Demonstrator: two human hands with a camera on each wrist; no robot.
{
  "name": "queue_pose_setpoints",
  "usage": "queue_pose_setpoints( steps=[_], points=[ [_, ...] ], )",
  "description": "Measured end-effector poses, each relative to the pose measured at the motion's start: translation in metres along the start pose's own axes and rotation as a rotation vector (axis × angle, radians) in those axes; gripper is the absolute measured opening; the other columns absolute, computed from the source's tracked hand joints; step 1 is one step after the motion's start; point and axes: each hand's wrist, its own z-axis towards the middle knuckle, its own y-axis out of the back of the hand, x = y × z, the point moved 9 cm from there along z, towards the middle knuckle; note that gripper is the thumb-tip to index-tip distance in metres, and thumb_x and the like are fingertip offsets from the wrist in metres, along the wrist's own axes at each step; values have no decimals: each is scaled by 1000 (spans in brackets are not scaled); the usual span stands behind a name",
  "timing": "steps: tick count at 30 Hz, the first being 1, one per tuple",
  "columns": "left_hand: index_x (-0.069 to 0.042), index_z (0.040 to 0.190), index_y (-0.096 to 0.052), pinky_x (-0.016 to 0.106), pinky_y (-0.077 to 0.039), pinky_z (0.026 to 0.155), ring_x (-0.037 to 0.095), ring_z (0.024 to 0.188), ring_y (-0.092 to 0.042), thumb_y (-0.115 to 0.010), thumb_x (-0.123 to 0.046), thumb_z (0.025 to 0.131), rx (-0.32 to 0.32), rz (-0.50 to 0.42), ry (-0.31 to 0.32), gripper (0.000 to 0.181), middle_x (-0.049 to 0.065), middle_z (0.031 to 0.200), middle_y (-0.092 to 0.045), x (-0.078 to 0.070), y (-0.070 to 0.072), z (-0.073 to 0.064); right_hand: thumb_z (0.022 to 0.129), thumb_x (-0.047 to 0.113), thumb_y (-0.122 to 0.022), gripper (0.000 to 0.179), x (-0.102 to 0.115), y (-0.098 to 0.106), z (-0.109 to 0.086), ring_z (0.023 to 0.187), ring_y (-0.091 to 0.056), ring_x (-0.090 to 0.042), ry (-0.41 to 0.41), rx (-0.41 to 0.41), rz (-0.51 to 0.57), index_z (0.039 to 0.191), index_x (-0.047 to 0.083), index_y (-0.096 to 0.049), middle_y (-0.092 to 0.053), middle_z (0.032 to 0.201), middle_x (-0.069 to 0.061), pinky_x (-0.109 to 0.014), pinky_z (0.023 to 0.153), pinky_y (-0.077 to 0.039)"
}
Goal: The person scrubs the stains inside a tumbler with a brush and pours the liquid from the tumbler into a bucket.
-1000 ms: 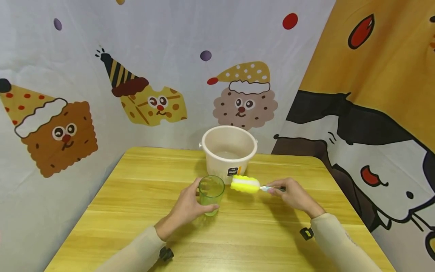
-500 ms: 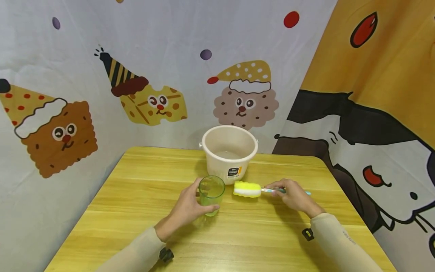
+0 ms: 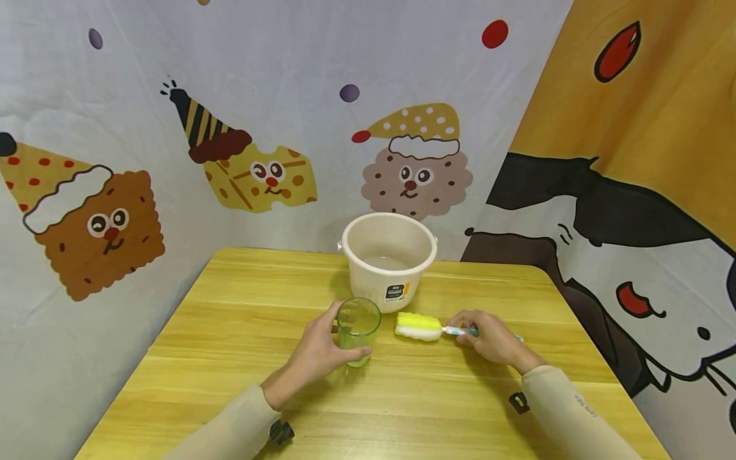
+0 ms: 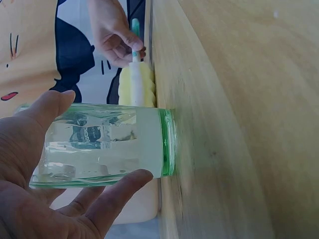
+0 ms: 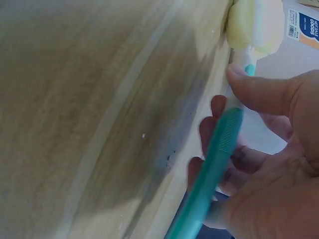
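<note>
My left hand (image 3: 318,348) holds a clear green glass (image 3: 359,332) upright, thumb on the near side and fingers round the far side. In the left wrist view the base of the glass (image 4: 167,142) meets the tabletop. My right hand (image 3: 490,337) pinches the teal-and-white handle of a sponge bottle brush (image 3: 418,326), whose yellow and white head points left toward the glass. The head lies low over the table; whether it touches is hard to tell. In the right wrist view, thumb and fingers close on the handle (image 5: 219,144) near its neck.
A cream bucket (image 3: 356,275) with a label stands just behind the glass and brush head, near the back edge of the wooden table (image 3: 241,287). A printed cloth (image 3: 276,64) hangs behind and along the sides.
The brush has come down toward the table, and its head has turned to show more yellow on top. My right hand has lowered slightly. The left hand and glass stay put.
</note>
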Motion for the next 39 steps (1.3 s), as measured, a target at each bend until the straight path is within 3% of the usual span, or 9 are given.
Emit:
queue_pose_setpoints(
  steps=[9,18,26,39],
  points=[
    [-19,162,-60,52,-70,109,30,134,-77,-110,-29,82,4,11,-13,95,6,145,-80,-1,-1,0,101,10,-91,27,2,-6,-4,84,-57,-15,-2,32,1,124,21,-84,-72,96,3,-26,73,-45],
    [-17,162,-60,54,-70,107,34,134,-77,-110,-32,82,-7,-2,-13,95,10,146,-80,-3,1,0,101,13,-92,28,1,-6,-4,84,-59,-15,1,54,19,127,18,-84,-74,99,2,-25,72,-48],
    [-18,163,-60,54,-70,108,33,134,-77,-110,-29,82,-12,10,-9,96,10,146,-80,-2,2,1,101,17,-93,33,1,-6,-1,87,-61,-15,-4,55,6,133,14,-83,-75,102,1,-25,75,-50],
    [-16,164,-59,54,-70,108,33,134,-77,-110,-31,82,-7,10,-3,97,12,147,-79,0,1,2,100,18,-95,46,9,1,3,95,-66,-22,30,36,-6,142,5,-80,-80,118,-11,-29,80,-55]
  ],
)
